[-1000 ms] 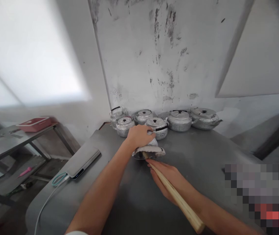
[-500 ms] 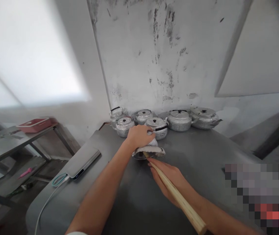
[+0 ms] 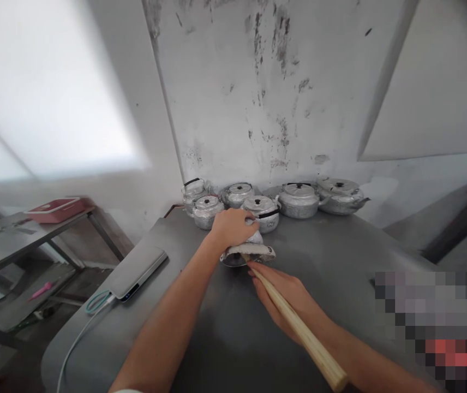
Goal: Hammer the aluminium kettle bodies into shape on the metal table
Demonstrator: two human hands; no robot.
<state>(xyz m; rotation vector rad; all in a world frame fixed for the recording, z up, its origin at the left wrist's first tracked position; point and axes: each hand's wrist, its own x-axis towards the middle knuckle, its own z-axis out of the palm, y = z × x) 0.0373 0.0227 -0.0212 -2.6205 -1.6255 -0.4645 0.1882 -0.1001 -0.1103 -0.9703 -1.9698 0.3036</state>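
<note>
A small silvery metal kettle [image 3: 255, 250] lies tipped on the table, its dark opening facing me. My left hand [image 3: 234, 226] is closed over its upper side, the fingers curled round it and partly hidden. A long pale wooden stick [image 3: 301, 331] slants from the lower right up to the kettle, its far end inside the opening. Gripping that stick near the far end is my right hand [image 3: 280, 289], just in front of the rim. What the stick's tip touches inside is hidden. Right behind my left hand stands a lidded kettle [image 3: 260, 207] with a black handle.
Several more silvery kettles [image 3: 299, 202] line the back of the grey table [image 3: 225, 338] against the stained wall. To the left lies a power bank [image 3: 141, 273] with a white cable [image 3: 77, 339]. A red basket [image 3: 59, 210] rests on another table at far left.
Both hands keep their grips, and kettle and stick are almost where they were. The whole view has shifted very slightly.
</note>
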